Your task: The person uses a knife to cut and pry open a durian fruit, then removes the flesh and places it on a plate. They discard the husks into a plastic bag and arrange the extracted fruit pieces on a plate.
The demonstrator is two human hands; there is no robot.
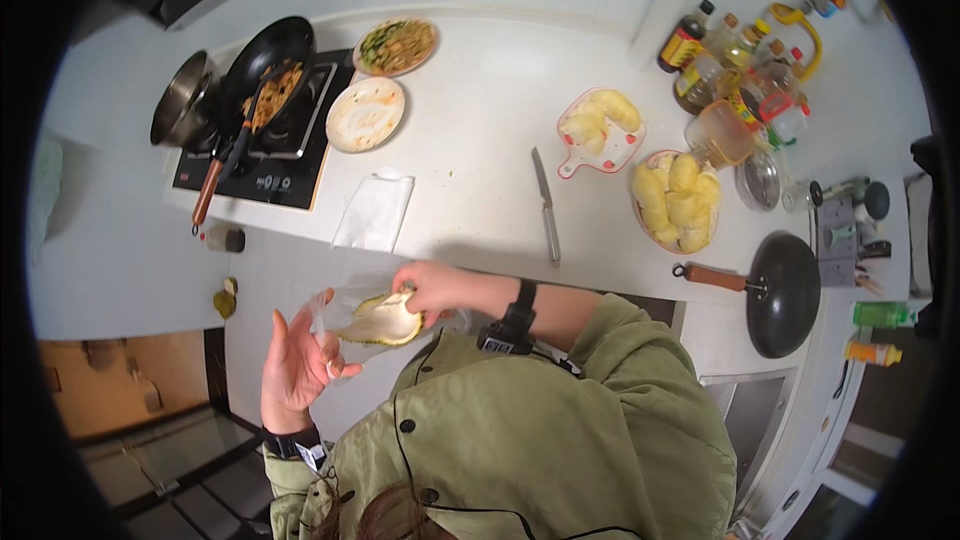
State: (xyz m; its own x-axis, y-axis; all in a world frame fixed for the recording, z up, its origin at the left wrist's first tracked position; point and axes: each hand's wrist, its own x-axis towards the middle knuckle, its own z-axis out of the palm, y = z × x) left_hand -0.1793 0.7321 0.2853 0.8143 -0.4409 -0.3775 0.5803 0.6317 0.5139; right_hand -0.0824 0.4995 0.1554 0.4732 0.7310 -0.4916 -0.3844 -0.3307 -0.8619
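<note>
My right hand (431, 289) grips a piece of durian husk (390, 319), its pale hollow inside facing up and its spiky green edge showing. The husk is at the mouth of a clear plastic bag (349, 292), in front of my body and just off the counter's front edge. With fingers spread, my left hand (300, 364) holds the bag's left side. The bag's lower part is hard to make out. On the counter lies a knife (545, 202) with a metal handle. Durian flesh (682, 199) is piled on a plate, and more durian flesh (604, 116) rests in a handled dish (574, 159).
A wok (259, 56) of food and a steel pot (180, 105) sit on the cooktop (289, 184). Nearby are a plate of food (397, 45), a soiled plate (365, 114) and a white cloth or tissue (375, 211). Bottles (686, 37) and a frying pan (784, 292) stand rightward.
</note>
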